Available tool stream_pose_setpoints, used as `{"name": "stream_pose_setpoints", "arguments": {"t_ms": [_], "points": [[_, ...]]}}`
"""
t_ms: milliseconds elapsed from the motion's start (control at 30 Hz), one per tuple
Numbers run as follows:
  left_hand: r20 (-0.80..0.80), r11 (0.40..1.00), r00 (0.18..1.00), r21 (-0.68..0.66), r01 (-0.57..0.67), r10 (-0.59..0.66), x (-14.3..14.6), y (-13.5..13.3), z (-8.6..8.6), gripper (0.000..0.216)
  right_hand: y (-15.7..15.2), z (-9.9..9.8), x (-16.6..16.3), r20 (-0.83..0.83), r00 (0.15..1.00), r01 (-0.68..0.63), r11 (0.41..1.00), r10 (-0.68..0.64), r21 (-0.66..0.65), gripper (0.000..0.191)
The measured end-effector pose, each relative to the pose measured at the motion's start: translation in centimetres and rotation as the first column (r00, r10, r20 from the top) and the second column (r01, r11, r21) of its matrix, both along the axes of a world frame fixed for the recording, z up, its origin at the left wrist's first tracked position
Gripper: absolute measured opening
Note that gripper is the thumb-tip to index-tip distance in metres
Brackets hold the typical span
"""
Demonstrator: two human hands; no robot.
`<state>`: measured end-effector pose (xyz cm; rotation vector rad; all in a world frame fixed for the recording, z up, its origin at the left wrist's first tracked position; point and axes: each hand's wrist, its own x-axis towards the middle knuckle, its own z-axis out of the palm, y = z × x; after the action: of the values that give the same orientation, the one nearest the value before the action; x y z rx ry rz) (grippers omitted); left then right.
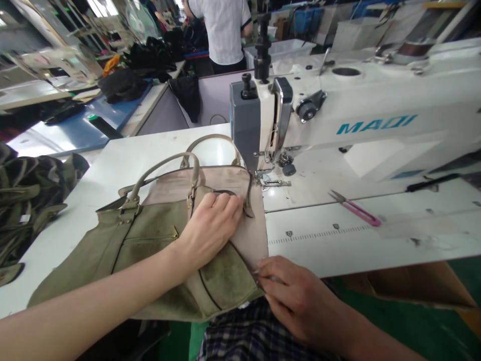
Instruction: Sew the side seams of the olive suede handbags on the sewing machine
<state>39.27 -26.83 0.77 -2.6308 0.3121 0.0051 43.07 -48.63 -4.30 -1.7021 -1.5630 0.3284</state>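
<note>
An olive-green handbag (150, 223) with two looped handles lies on the white sewing table, its beige lining (225, 180) turned partly out. My left hand (216, 220) rests across the bag's upper edge with its fingers curled over the fabric. At the near right corner of the bag, my right hand (289, 293) pinches the edge of the lining and green fabric between thumb and fingers. The lining's right edge lies just beside the presser foot of the sewing machine (274, 181).
Thread snips with a pink handle (363, 213) lie on the table, right of the bag. Several olive bags (22, 200) are piled at the left. Behind, a black thread cone (105, 128) lies by a blue-topped table, and a person in a white shirt (227, 32) stands farther back.
</note>
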Motion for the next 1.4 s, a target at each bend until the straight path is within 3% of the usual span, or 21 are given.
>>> {"name": "stream_pose_setpoints", "arguments": {"t_ms": [67, 133, 267, 400, 500, 733, 933, 1033, 1200, 1400], "points": [[0.014, 0.979, 0.98, -0.04, 0.199, -0.198, 0.4, 0.6, -0.1, 0.037, 0.1, -0.5, -0.5, 0.029, 0.998, 0.046, 0.997, -0.047, 0.054, 0.023], [-0.047, 0.943, 0.952, -0.16, 0.293, -0.303, 0.7, 1.4, -0.2, 0.036, 0.3, -1.1, -1.0, 0.079, 0.988, 0.12, 0.984, -0.131, 0.128, 0.026], [-0.169, 0.91, 0.953, -0.378, 0.172, -0.25, 1.2, 2.6, -0.1, 0.054, 0.7, -1.7, -1.6, 0.208, 0.936, 0.229, 0.939, -0.285, 0.256, 0.024], [-0.224, 0.907, 0.959, -0.416, 0.069, -0.176, 1.1, 2.7, 1.2, 0.034, 0.3, -0.9, -0.6, 0.27, 0.937, 0.15, 0.953, -0.222, 0.261, 0.034], [-0.256, 0.893, 0.955, -0.449, 0.022, -0.152, 0.5, 2.6, 1.7, 0.052, -0.5, -0.3, 0.6, 0.314, 0.934, 0.102, 0.97, -0.17, 0.221, 0.038], [-0.283, 0.904, 0.948, -0.427, 0.011, -0.146, 0.7, 2.2, 0.1, 0.056, -0.5, -1.4, 1.7, 0.447, 0.872, 0.085, 0.962, -0.198, 0.259, 0.033], [-0.284, 0.901, 0.936, -0.427, 0.07, -0.207, 2.9, 4.4, 0.3, 0.045, 0.5, -1.4, 3.4, 0.473, 0.862, 0.077, 0.968, -0.185, 0.239, 0.041], [-0.26, 0.907, 0.942, -0.41, 0.093, -0.214, 3.6, 5.5, 0.2, 0.043, 0.9, -1.1, 4.4, 0.436, 0.886, 0.085, 0.978, -0.161, 0.19, 0.041], [-0.287, 0.915, 0.94, -0.399, 0.056, -0.182, 5.3, 6.8, -0.1, 0.041, 1.8, -0.7, 6.1, 0.221, 0.964, 0.106, 0.977, -0.146, 0.185, 0.021], [-0.324, 0.935, 0.932, -0.353, 0.043, -0.166, 7.6, 8.2, 0.2, 0.041, 3.3, -0.9, 7.7, 0.32, 0.94, 0.055, 0.977, -0.121, 0.208, 0.03]]}}
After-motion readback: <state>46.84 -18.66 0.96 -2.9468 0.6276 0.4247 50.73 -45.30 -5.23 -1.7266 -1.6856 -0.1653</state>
